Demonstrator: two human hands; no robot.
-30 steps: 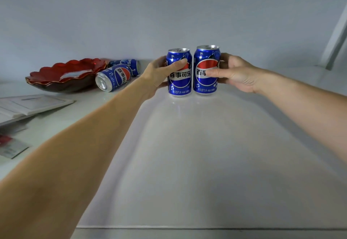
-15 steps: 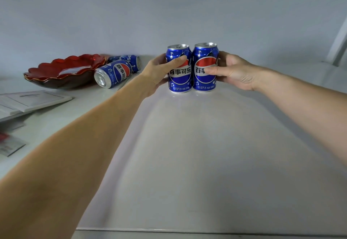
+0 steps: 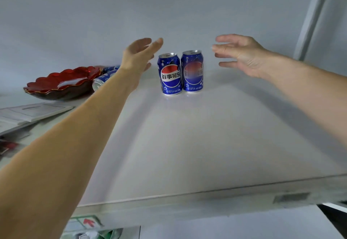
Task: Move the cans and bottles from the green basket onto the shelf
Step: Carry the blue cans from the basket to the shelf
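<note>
Two upright blue Pepsi cans stand touching, far centre on the white shelf. Left hand and right hand flank them, fingers spread, holding nothing. Two more blue cans lie far left. Basket contents unclear.

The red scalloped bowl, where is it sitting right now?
In the head view the red scalloped bowl sits at the far left of the white shelf, against the back wall, with a tipped-over blue can beside it on its right.
</note>
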